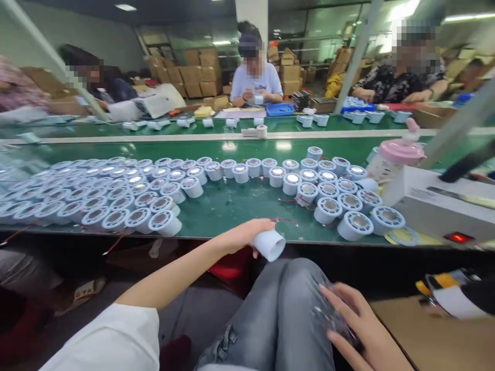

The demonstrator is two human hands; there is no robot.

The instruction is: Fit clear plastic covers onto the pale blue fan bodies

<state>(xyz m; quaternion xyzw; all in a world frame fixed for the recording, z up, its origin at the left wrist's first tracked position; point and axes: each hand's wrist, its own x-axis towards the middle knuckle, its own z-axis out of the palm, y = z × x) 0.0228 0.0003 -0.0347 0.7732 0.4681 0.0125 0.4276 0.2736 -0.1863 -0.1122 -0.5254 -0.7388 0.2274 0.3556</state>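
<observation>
My left hand [255,233] is closed around a light-blue plastic cylindrical housing [270,245] at the table's front edge. The housing is tilted, its hollow open end facing me, and a thin red wire shows beside it. Low on the right, by my right thigh, my right hand [358,322] has its fingers curved around a dark, shiny, partly see-through item [334,314]. Blur and the fingers hide what that item is. Many similar blue housings [164,221] stand in rows on the left of the green table [228,206]; another group [356,225] stands on the right.
A grey box with a lit red switch [459,237] and a pink-lidded cup [400,152] stand on the right. Beyond a white strip [185,138], more housings lie before several seated co-workers. A cardboard box [433,330] is at the lower right, near another person's sleeve.
</observation>
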